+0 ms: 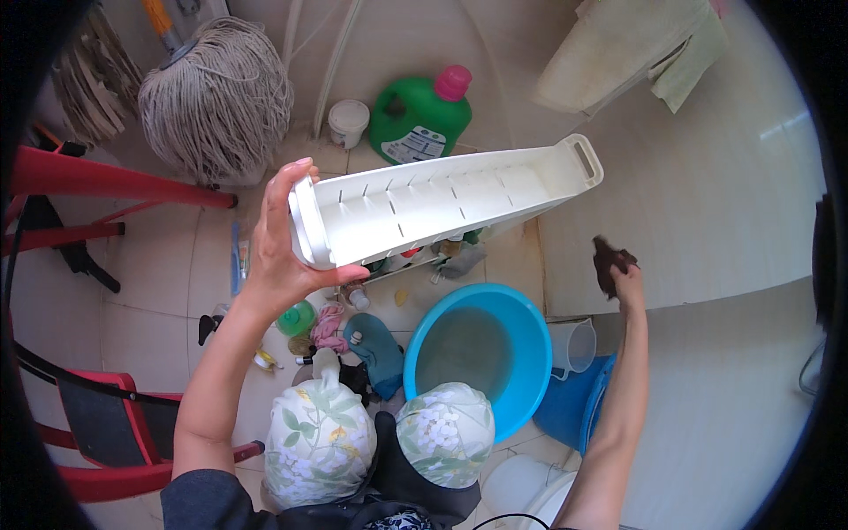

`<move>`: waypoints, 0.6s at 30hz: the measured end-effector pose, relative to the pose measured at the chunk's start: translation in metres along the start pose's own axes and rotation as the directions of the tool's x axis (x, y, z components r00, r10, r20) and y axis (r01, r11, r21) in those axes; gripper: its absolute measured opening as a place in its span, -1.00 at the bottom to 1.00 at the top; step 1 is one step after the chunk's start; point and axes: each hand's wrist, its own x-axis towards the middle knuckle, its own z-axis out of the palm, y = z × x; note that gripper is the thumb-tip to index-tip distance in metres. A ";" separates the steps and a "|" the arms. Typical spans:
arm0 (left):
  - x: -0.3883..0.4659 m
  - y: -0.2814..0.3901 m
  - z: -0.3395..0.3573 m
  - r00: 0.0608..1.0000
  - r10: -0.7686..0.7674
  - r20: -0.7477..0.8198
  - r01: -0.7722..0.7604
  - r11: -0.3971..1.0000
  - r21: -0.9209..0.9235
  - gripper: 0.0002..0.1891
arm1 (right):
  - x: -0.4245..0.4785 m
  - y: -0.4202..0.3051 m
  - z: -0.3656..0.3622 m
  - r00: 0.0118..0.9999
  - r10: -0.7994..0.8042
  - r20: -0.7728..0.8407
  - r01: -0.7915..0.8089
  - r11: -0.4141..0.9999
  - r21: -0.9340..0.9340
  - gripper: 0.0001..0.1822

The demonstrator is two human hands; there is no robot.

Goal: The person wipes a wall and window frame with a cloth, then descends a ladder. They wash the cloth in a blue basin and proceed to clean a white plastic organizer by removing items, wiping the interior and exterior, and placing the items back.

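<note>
My left hand (275, 252) grips the near end of a long, narrow white plastic storage bin (424, 192), its thumb on one side and fingers on the other. The slotted bin is held tilted in the air, its far end with a handle hole up to the right. Out to the right, my right hand (626, 281) pinches a crumpled dark brown cloth (608, 262) beside a pale panel (676, 199). A blue plastic basin (543, 331) of cloudy water stands on the floor between my hands. Behind the bin, a rack of small items is partly hidden.
A mop (215, 99), a green detergent jug (421, 119) and a lidded white tub (348, 122) stand along the back. Red step ladder parts (119, 179) reach in from the left. Near the basin are a clear jug (575, 344), a blue bucket (563, 411) and a teal cloth (374, 351).
</note>
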 end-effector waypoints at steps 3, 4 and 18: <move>-0.004 0.000 -0.001 1.000 0.015 -0.005 -0.015 1.000 -0.020 0.25 | 0.007 0.004 -0.012 0.994 -0.001 -0.113 -0.015 0.990 -0.141 -0.72; -0.005 -0.001 -0.001 1.000 0.018 -0.013 -0.018 0.999 -0.037 0.25 | 0.008 -0.002 -0.015 0.989 0.073 -0.129 -0.079 0.996 -0.040 -0.70; -0.002 0.001 -0.005 0.999 0.037 -0.007 -0.037 0.997 -0.074 0.22 | -0.045 -0.213 0.079 0.950 -0.259 -0.177 0.303 0.902 0.307 -0.61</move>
